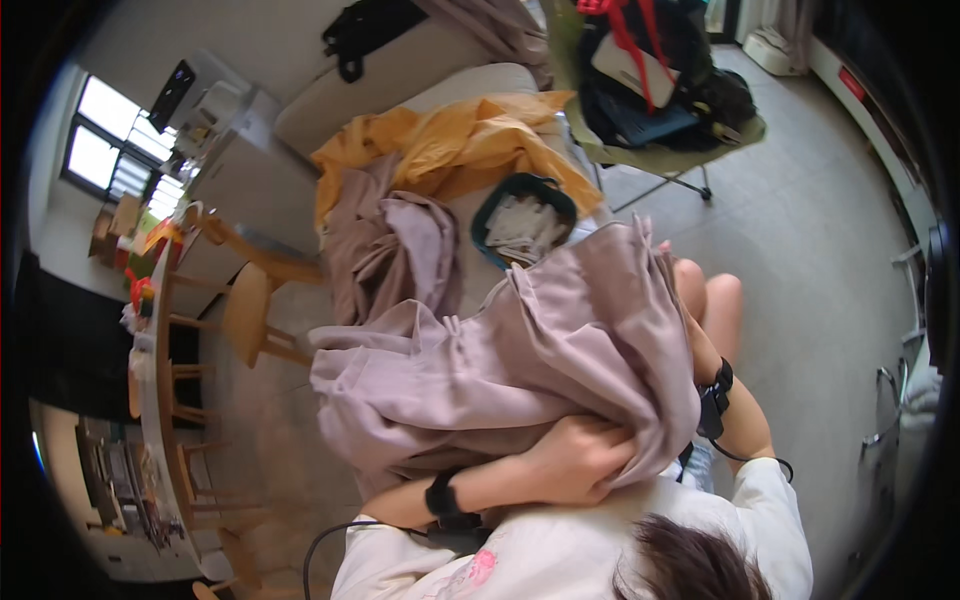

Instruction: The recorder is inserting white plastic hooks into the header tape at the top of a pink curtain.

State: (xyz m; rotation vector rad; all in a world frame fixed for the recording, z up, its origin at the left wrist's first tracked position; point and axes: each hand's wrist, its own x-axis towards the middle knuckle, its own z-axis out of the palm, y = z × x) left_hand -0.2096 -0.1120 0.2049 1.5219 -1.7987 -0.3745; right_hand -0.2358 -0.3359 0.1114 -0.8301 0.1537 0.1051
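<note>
A mauve fabric panel (555, 352), which looks like a curtain with pinched pleats along its upper edge, is bunched across my lap. My left hand (581, 457) grips a fold of it close to my body, the fingers partly tucked into the cloth. My right arm reaches up along the panel's right side. Only a fingertip of my right hand (665, 247) shows at the cloth's edge; the rest is hidden behind the fabric. Beyond the panel stands a dark teal basket (480, 244) holding many small white pieces (525, 225), too blurred to name.
More mauve cloth (367, 255) and a crumpled orange-yellow cloth (457, 142) lie ahead, by a beige sofa (480, 86). A green folding chair (675, 150) bears bags. Wooden chairs (251, 315) and a long table (161, 360) stand left. Black cables (319, 547) run from my wrist straps.
</note>
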